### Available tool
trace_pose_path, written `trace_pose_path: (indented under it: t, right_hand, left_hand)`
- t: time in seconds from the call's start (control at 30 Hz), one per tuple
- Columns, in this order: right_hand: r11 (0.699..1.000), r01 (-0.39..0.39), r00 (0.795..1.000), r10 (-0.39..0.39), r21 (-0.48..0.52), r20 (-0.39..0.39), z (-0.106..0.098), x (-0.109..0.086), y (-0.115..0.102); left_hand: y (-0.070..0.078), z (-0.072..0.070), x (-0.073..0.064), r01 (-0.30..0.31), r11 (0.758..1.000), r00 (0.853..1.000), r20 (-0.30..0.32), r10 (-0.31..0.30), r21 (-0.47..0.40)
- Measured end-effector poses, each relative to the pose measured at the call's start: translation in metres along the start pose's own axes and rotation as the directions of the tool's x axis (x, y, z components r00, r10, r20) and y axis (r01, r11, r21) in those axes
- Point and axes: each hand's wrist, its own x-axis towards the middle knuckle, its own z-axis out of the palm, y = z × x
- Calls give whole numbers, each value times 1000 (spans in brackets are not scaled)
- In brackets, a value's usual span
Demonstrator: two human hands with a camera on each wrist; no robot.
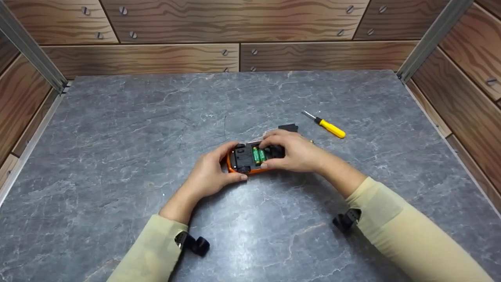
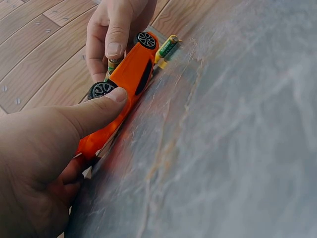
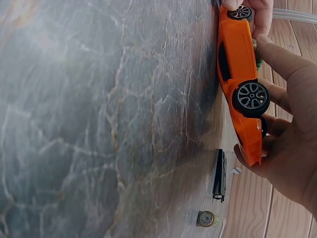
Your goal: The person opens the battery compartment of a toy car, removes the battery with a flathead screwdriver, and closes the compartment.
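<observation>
An orange toy car (image 1: pixel 256 170) lies upside down, its black underside and wheels facing up. My left hand (image 1: pixel 209 172) grips its left end, the thumb (image 2: pixel 101 109) on the near side by a wheel. Green batteries (image 1: pixel 259 155) show side by side in the open compartment. Over them, my right hand (image 1: pixel 299 150) pinches a battery (image 2: pixel 113 64) by its ends between thumb and fingers; its thumb tip meets the battery end in the right wrist view. The right palm and fingers hide the car's right end from above.
A black battery cover (image 1: pixel 288 127) lies behind the right hand. Close by on the table is a loose battery (image 3: pixel 207 218), mostly hidden from above. Farther right lies a yellow screwdriver (image 1: pixel 330 127). Wood-patterned walls (image 1: pixel 235 23) enclose the grey marbled table (image 1: pixel 137 117).
</observation>
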Motion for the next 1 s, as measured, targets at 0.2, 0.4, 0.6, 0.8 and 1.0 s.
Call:
trace_pose_path:
  t: [0.2, 0.4, 0.6, 0.8, 1.0]
  right_hand:
    - [1000, 0, 1000, 0, 9, 6, 1, 0, 0]
    - [1000, 6, 1000, -6, 13, -2, 2, 0, 1]
    - [999, 20, 1000, -20, 32, -16, 3, 1, 2]
    - [997, 48, 999, -47, 53, -25, 4, 2, 2]
    - [996, 49, 999, -48, 68, -24, 3, 3, 2]
  left_hand:
    - [0, 0, -1, 8, 1000, 1000, 4, -8, 2]
    - [0, 0, -1, 14, 1000, 1000, 4, -14, -7]
    - [1, 0, -1, 9, 1000, 1000, 6, -9, -6]
    - [1, -1, -1, 5, 1000, 1000, 7, -5, 1]
    - [1, -1, -1, 4, 1000, 1000, 5, -4, 7]
